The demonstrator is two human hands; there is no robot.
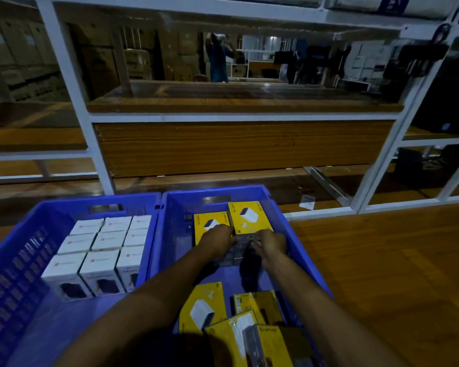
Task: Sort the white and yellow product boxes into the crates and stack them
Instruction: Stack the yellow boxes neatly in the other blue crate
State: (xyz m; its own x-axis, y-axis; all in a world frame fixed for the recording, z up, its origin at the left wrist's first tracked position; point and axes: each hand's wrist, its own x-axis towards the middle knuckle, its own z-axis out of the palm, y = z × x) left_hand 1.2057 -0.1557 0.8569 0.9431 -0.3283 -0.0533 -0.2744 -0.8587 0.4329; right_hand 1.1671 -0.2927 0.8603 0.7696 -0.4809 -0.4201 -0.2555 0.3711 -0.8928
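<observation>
Watching this one over the head feed, here's what I've got. Closest to me, a loose heap of yellow cardboard product boxes (203, 305) lies every which way in the near end of the right blue plastic crate (300, 250), some flat, some tipped on each other. Both bare forearms reach over that heap toward the far half of the crate. The left hand (217, 238) and the right hand (272, 243) sit close together, fingers curled down at the near edges of two yellow boxes (249, 215) that sit side by side at the far wall, printed faces up toward me. It's dim in there and I honestly can't tell if either hand is pinching a box or just nudging it, so no call on the grip. Between the hands I only see dark mesh, probably the crate floor. Right alongside, walls touching, the left blue plastic crate (13, 260) holds white cardboard product boxes (101, 245) standing upright in a neat three-by-three block. My read: the whites look mostly sorted, and we're squaring up the first yellow row. Next move, I reckon, is to come back to the heap, take one box, turn it to match and seat it tight against that row. Past the crates there's a wooden floor (382, 260) and a white metal shelving frame (98, 154).
</observation>
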